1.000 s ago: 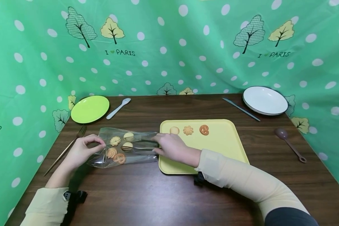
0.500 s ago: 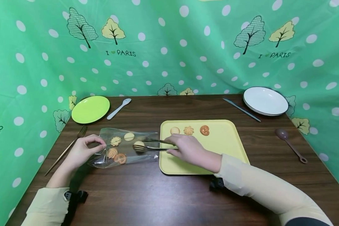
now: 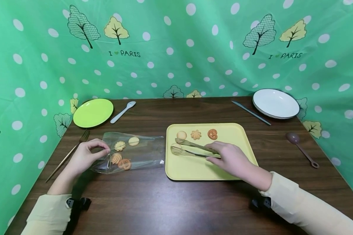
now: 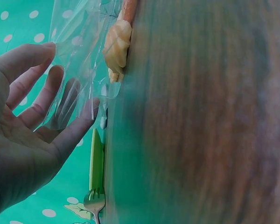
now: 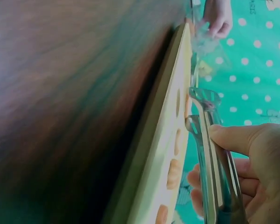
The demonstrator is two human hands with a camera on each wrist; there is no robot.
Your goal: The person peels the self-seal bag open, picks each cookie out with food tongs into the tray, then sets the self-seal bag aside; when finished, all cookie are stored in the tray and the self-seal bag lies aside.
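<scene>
At the left, my left hand [image 3: 86, 155] holds the edge of a clear plastic bag [image 3: 150, 150] lying on the table. In the left wrist view, its thumb and fingers [image 4: 39, 102] are at the film. The bag contains a flower-shaped cookie [image 3: 119, 146], a round cookie [image 3: 133, 141], a swirl cookie [image 3: 116, 158] and a pretzel cookie [image 3: 125, 164]. Over the yellow tray [image 3: 220, 169], my right hand [image 3: 233, 160] grips metal tongs [image 3: 195, 145]. Between the tong tips, at the tray's left side, is a round cookie [image 3: 176, 145]; whether it touches the tray, I cannot tell.
Along the tray's back lie a round cookie [image 3: 181, 135], a flower cookie [image 3: 195, 134] and a pretzel [image 3: 212, 134]. Around the table are a green plate [image 3: 93, 113], pale spoon [image 3: 123, 112], fork [image 3: 67, 156], blue knife [image 3: 251, 112], white dish [image 3: 276, 103] and brown spoon [image 3: 301, 149].
My right hand has moved right with the tongs, bringing a round cookie out of the bag and over the tray. The left hand and the bag have stayed in place.
</scene>
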